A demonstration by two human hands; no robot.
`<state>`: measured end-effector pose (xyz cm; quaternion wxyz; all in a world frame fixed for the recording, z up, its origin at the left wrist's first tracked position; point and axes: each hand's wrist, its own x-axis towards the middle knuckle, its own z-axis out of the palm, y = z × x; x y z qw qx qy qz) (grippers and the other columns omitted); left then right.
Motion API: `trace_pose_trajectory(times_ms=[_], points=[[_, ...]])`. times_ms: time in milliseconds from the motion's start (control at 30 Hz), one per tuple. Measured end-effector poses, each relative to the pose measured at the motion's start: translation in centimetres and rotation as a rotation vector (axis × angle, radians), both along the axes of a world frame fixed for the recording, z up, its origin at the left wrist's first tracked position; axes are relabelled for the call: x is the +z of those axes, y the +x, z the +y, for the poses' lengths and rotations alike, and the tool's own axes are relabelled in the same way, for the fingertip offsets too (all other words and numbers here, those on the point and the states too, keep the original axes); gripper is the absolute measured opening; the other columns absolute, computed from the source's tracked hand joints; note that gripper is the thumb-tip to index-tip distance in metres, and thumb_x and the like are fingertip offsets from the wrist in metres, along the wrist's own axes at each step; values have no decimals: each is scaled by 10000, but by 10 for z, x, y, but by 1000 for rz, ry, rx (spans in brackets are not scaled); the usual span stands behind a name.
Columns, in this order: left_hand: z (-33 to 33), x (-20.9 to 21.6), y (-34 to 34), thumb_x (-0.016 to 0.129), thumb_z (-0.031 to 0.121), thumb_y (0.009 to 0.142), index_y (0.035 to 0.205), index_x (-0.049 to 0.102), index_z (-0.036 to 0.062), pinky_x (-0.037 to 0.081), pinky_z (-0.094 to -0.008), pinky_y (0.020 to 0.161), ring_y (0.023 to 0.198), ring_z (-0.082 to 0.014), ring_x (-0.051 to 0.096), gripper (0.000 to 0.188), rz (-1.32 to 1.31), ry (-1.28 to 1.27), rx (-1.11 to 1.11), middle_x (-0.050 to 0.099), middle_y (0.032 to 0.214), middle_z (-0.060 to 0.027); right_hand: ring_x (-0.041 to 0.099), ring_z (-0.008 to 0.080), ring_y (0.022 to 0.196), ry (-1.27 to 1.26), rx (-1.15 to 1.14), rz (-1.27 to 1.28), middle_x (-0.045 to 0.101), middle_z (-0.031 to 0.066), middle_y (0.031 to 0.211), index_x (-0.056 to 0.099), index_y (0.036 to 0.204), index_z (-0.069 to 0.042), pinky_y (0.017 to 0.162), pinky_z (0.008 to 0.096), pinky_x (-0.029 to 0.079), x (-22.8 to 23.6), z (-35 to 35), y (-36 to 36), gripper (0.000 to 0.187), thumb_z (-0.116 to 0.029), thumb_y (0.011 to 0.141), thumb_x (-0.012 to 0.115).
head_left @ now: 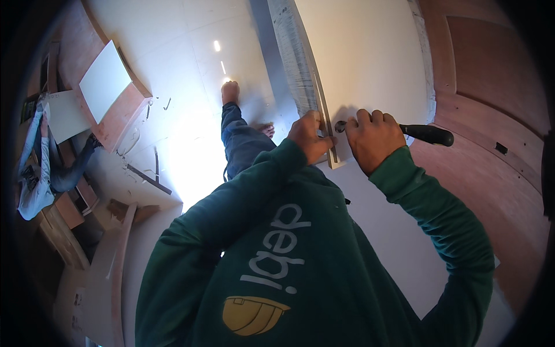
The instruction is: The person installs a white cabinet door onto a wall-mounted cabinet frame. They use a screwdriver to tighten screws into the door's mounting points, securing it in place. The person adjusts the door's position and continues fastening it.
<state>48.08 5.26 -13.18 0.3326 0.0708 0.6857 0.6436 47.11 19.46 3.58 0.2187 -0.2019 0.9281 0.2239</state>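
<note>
My right hand [377, 139] is closed around a hammer [429, 135]. Its black handle sticks out to the right, and the small round metal head shows on the left, close to the edge of a board. My left hand [312, 137] is in a pinch at a narrow wooden strip [325, 113] along that edge. Whatever lies between its fingertips is too small to make out. The hammer head is a short gap to the right of the left fingertips. Beside the strip stretches a pale flat panel [364, 52], and to its left runs a grey streaked side [292, 52].
Reddish-brown wood panelling [497, 63] stands on the right. Below left, my bare feet [230, 92] rest on a glossy pale floor with dark scraps [149, 178]. At the far left, another person [37, 191] is beside wooden furniture and a white-topped board [106, 81].
</note>
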Motion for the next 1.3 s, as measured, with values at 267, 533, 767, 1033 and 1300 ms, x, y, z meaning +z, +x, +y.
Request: trace_pose_trajectory(times_ms=[267, 533, 767, 1033, 1300], points=[[0, 0, 1, 847, 182, 828, 1226, 579, -98, 584, -397, 847, 1004, -318, 731, 555, -50, 48, 3, 721, 1127, -250, 772, 327, 910, 64, -286, -365, 770, 193, 917, 805, 952, -61, 795, 430, 618, 9, -20, -65, 144, -105, 861, 703], [-5, 5, -8, 834, 222, 865, 1250, 567, -66, 589, -397, 860, 990, -282, 732, 550, -12, -47, -51, 678, 1229, -246, 743, 310, 875, -141, -636, -544, 779, 164, 985, 807, 1097, -80, 845, 392, 584, 6, 32, -74, 212, -99, 911, 707], [-9, 47, -26, 758, 216, 907, 1151, 663, 98, 574, -448, 784, 1005, -293, 624, 287, 752, -86, -62, 578, 1053, -102, 718, 284, 790, -465, -847, -336, 757, 159, 909, 777, 1125, -63, 771, 400, 573, 66, 68, -30, 199, -99, 943, 703], [11, 55, -57, 761, 175, 885, 973, 757, 148, 594, -425, 768, 1097, -241, 623, 92, 806, -354, -603, 559, 1107, -48, 582, 185, 678, -837, -1208, -2, 646, 105, 768, 702, 1205, -32, 696, 361, 514, 49, 82, 74, 225, -146, 1011, 696], [28, 69, -64, 688, 85, 909, 972, 739, 122, 570, -400, 788, 1011, -267, 660, 89, 891, -448, -750, 599, 1060, -79, 614, 203, 704, -1090, -1465, 325, 678, 103, 808, 704, 1164, -3, 730, 367, 524, 21, 79, 170, 247, -201, 1024, 658]])
